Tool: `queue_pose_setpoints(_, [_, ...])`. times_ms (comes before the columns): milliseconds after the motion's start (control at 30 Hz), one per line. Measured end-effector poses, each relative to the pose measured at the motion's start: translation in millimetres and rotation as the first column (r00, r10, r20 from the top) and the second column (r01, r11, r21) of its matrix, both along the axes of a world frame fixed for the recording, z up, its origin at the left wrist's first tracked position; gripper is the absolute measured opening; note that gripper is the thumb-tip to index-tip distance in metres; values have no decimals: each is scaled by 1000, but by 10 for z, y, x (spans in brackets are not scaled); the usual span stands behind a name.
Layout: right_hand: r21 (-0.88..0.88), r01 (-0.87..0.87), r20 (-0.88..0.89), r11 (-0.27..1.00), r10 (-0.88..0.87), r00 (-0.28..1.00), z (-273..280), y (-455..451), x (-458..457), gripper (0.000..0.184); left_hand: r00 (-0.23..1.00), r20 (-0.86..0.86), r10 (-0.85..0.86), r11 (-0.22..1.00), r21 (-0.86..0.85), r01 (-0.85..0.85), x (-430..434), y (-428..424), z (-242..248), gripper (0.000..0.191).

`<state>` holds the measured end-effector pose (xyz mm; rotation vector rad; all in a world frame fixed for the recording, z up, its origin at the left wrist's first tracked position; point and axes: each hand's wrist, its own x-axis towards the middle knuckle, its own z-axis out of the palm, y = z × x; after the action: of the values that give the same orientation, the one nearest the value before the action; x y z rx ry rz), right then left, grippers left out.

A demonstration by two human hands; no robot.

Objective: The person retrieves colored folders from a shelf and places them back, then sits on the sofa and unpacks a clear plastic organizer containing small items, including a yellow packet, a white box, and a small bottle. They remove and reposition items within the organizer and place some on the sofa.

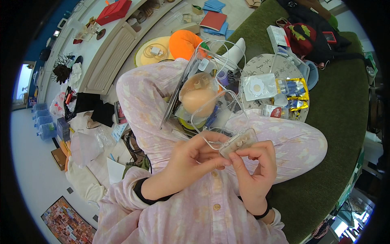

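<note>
Both of my hands hold a small clear plastic case [239,142] above my lap. Small pale pieces show inside it. My left hand [196,155] grips the left end of the case, thumb below it. The thumb and fingertips of my right hand [257,166] pinch its lower right edge. A thin white cable [195,120] loops past my left fingers and over an open clear plastic bin [173,105]. In the bin lie a rounded beige object [199,102], a purple item [223,77] and several small things, partly overlapping.
A round patterned cushion [259,65] at my right carries a flower packet [257,87], yellow-and-blue packets [295,91] and a labelled jar [274,112]. An orange plush [184,44] sits beyond my knee. I sit cross-legged on a green sofa [332,113]; bags and clothes litter the floor at left.
</note>
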<state>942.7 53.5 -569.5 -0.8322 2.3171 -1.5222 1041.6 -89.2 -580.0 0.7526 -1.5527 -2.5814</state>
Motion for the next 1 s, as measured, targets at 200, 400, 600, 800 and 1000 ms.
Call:
queue_pose_setpoints(200, [37, -26, -95, 999, 29, 995, -45, 0, 11, 20, 1000, -11, 21, 999, 35, -20, -1, 6, -3, 43])
queue_pose_setpoints(400, [82, -3, -190, 997, 19, 982, -58, -2, 44, 20, 999, -12, 44, 998, 36, -43, -11, 27, -2, 42])
queue_pose_setpoints(600, [81, -8, -260, 997, 29, 965, -75, -4, 54, 20, 1000, -23, 11, 1000, -22, -11, 2, 38, -7, 37])
queue_pose_setpoints(800, [88, -1, -269, 996, 25, 963, -75, -12, 57, 19, 997, -32, -68, 982, -181, 61, 23, 21, -45, 32])
queue_pose_setpoints(1000, [39, 4, -155, 999, 2, 988, -142, -7, 6, 16, 995, 55, -87, 982, 174, 76, -71, -142, -143, 38])
